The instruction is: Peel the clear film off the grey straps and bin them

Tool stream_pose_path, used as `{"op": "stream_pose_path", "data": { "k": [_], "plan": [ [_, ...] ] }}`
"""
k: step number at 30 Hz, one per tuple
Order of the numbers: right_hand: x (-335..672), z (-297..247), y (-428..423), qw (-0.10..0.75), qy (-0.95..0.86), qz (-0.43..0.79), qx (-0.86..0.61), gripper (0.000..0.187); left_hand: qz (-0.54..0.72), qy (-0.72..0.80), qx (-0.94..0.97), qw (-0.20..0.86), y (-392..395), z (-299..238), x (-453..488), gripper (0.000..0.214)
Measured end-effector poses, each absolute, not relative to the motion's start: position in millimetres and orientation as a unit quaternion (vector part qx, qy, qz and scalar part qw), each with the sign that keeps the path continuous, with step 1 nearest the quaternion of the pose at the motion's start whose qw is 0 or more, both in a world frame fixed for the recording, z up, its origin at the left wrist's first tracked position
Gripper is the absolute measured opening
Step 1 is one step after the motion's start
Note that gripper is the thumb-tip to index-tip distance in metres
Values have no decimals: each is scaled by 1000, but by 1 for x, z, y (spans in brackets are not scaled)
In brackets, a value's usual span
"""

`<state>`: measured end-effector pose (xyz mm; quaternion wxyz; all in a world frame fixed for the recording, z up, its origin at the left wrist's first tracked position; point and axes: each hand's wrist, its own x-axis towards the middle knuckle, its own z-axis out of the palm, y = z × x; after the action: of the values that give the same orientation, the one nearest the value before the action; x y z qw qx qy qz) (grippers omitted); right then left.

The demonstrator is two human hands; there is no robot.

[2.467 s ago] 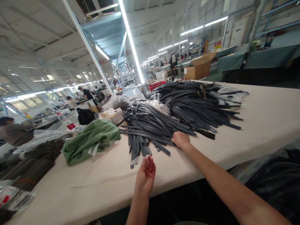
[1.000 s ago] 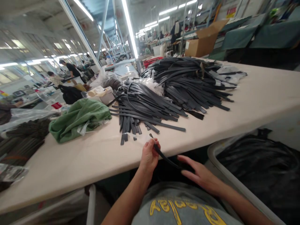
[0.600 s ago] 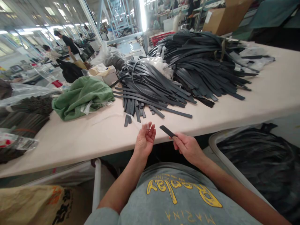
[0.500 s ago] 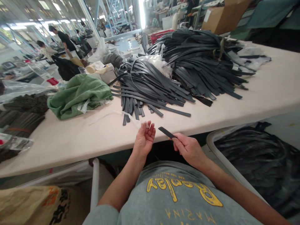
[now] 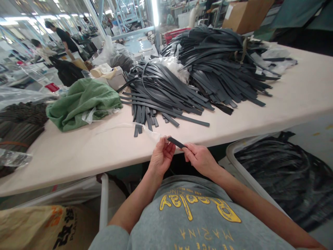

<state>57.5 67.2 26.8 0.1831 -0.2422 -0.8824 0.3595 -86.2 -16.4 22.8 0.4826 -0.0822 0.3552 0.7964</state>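
Below the table (image 5: 104, 152) edge, your right hand (image 5: 200, 159) pinches a dark strap (image 5: 176, 142). Your left hand (image 5: 161, 158) curls its fingers at the free tip; whether they grip cannot be told. Judged step: handling the strap end, which calls for a steady hold. The strap pile (image 5: 161, 93) and green cloth (image 5: 83, 102) lie well apart and block nothing.

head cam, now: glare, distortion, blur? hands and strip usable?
Head view: ceiling light blown out at top centre; wide-angle stretch toward the edges; far hall soft; left hand, right hand and dark strip sharp, evenly lit, no hard shadows.
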Motion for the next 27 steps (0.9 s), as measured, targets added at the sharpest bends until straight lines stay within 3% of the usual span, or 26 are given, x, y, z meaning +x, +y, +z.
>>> {"op": "stream_pose_path", "data": {
  "k": [6, 21, 27],
  "plan": [
    [57, 28, 70, 206, -875, 367, -240, 27, 798, 348, -95, 483, -16, 27, -87, 11],
    [56, 26, 65, 151, -895, 347, -236, 31, 793, 351, -86, 491, -15, 21, -82, 11],
    [61, 24, 66, 183, -883, 358, -242, 29, 782, 361, -103, 497, -15, 19, -82, 7]
  ]
}}
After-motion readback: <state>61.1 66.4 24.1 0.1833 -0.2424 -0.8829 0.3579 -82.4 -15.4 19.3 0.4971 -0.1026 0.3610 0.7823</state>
